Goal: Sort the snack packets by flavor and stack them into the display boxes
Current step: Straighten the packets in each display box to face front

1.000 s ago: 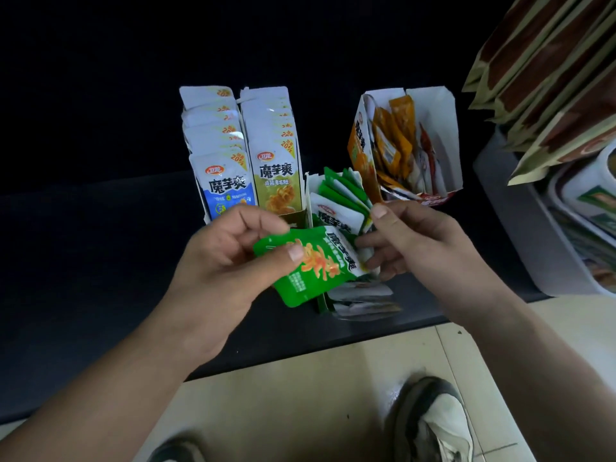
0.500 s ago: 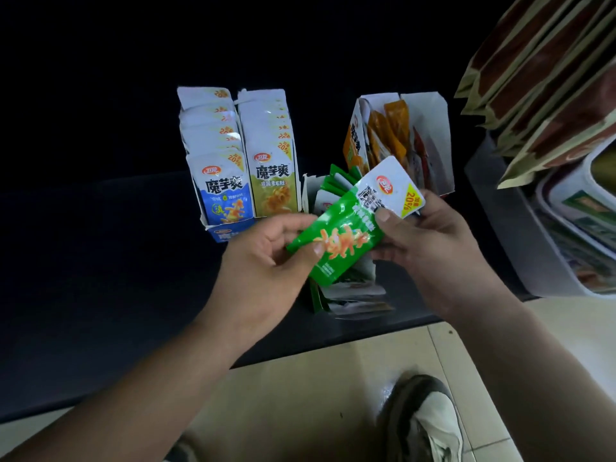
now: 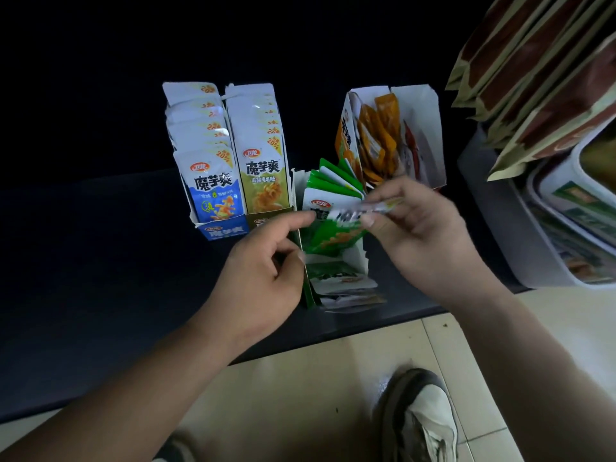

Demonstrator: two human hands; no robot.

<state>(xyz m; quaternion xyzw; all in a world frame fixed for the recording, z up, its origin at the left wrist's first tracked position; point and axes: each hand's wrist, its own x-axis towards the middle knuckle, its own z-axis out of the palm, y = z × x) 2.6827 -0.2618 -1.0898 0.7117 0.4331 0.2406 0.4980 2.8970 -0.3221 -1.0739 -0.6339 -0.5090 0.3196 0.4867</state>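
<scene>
My right hand (image 3: 420, 235) pinches a green snack packet (image 3: 343, 228) by its white top, held over the green display box (image 3: 356, 258) that stands between my hands. Several green packets (image 3: 333, 181) lean upright in that box. My left hand (image 3: 266, 271) hovers just left of the box, index finger stretched toward the packet, holding nothing. Further back stand a full box of blue packets (image 3: 213, 191) and a full box of olive-yellow packets (image 3: 265, 181). Behind and to the right, an open white box (image 3: 420, 128) holds loose orange packets (image 3: 380, 135).
All boxes sit on a dark counter (image 3: 83, 261) whose front edge runs above a pale tiled floor. A grey bin (image 3: 520, 235) with large brown bags (image 3: 540, 71) crowds the right side. My shoe (image 3: 423, 415) shows below.
The green packet left my left hand and turned edge-on in my right hand, dropping toward the green box. My left hand let go and drew back slightly.
</scene>
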